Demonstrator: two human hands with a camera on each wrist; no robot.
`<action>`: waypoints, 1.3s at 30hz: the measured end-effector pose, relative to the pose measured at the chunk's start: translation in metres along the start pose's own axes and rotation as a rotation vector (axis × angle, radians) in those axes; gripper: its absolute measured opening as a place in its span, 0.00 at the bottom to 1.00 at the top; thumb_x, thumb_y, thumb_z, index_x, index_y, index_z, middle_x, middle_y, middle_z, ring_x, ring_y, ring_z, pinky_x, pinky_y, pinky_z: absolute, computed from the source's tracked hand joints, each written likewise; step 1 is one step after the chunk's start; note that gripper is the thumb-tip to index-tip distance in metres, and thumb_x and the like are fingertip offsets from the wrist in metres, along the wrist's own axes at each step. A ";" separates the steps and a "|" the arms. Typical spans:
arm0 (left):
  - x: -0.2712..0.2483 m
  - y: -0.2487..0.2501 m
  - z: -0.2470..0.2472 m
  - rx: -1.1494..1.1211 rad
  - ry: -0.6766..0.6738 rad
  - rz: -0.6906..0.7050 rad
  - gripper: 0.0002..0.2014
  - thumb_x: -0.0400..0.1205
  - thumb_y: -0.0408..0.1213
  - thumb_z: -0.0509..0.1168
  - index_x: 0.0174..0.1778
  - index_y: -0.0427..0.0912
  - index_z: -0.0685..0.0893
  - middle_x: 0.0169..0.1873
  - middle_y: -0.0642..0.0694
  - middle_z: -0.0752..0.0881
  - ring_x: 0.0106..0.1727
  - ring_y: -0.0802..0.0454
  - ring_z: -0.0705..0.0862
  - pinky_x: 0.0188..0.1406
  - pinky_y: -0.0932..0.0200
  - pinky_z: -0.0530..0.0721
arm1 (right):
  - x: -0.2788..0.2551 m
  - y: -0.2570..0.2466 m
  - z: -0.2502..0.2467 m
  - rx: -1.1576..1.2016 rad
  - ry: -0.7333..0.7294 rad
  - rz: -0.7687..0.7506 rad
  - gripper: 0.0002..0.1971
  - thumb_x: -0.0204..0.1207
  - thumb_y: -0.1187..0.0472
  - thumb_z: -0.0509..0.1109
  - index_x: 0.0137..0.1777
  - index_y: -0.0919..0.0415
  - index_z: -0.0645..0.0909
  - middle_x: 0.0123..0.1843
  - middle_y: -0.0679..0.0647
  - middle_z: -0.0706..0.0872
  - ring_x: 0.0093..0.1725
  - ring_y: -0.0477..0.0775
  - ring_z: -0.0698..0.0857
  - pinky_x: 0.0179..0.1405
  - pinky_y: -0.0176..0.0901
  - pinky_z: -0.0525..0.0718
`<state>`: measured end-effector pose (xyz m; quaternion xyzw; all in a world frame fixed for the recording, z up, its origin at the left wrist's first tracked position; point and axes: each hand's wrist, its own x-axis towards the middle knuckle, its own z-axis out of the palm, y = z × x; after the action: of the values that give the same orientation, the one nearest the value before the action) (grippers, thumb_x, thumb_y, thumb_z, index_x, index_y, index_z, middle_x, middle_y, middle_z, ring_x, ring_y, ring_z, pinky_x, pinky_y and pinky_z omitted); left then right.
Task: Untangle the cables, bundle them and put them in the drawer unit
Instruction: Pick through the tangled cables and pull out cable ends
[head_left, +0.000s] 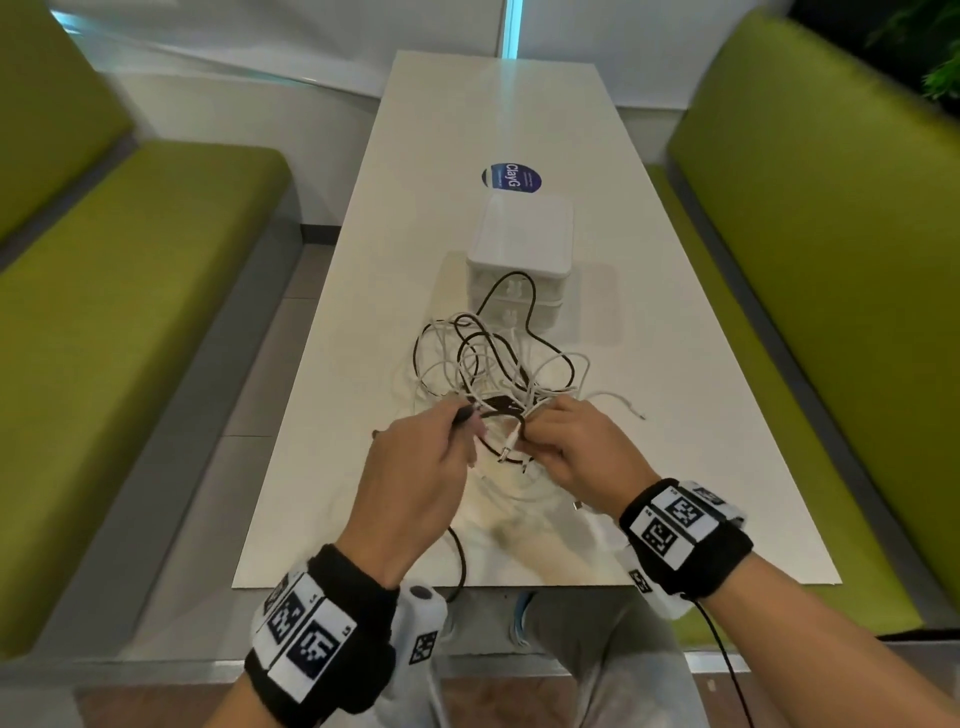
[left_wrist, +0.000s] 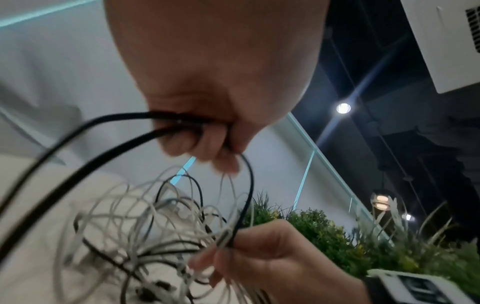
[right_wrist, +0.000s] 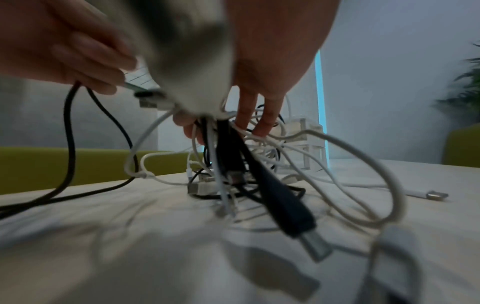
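Observation:
A tangle of black and white cables (head_left: 493, 364) lies on the white table (head_left: 649, 322), just in front of the white drawer unit (head_left: 519, 244). My left hand (head_left: 460, 423) holds a black cable (left_wrist: 85, 131), with the fingers (left_wrist: 200, 142) curled round it. That cable runs off the table's near edge. My right hand (head_left: 540, 434) grips a bunch of black and white strands at the near side of the tangle and lifts them a little. A black plug (right_wrist: 296, 216) and white strands (right_wrist: 350, 156) hang below its fingers (right_wrist: 259, 121).
Green benches (head_left: 130, 312) flank the table on both sides. A round blue sticker (head_left: 511, 177) lies beyond the drawer unit. A loose white cable end (head_left: 623, 408) trails to the right of the tangle. Plants (left_wrist: 363, 236) stand on the right.

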<state>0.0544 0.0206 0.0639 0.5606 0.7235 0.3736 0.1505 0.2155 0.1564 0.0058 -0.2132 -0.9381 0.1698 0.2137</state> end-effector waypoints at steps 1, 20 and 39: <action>0.003 -0.002 -0.002 0.072 0.021 -0.014 0.10 0.87 0.38 0.56 0.53 0.50 0.83 0.42 0.59 0.87 0.41 0.60 0.83 0.40 0.59 0.75 | 0.000 -0.003 0.002 -0.008 0.002 -0.005 0.14 0.80 0.53 0.63 0.41 0.58 0.87 0.42 0.47 0.90 0.43 0.57 0.82 0.46 0.51 0.83; 0.015 0.002 0.018 0.338 -0.043 0.071 0.15 0.85 0.54 0.60 0.40 0.47 0.75 0.27 0.54 0.80 0.32 0.48 0.82 0.27 0.55 0.68 | 0.003 0.003 0.003 -0.082 0.052 -0.047 0.09 0.80 0.53 0.66 0.50 0.54 0.87 0.47 0.43 0.89 0.50 0.50 0.80 0.49 0.40 0.79; -0.008 0.005 -0.019 0.051 0.097 0.151 0.15 0.82 0.49 0.67 0.33 0.52 0.73 0.18 0.58 0.69 0.22 0.59 0.71 0.24 0.68 0.65 | 0.020 -0.004 -0.016 -0.113 -0.040 0.109 0.08 0.78 0.51 0.71 0.53 0.45 0.89 0.48 0.41 0.90 0.46 0.54 0.74 0.42 0.46 0.73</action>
<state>0.0485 0.0068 0.0781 0.5985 0.6950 0.3918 0.0723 0.2054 0.1655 0.0275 -0.2722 -0.9373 0.1321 0.1732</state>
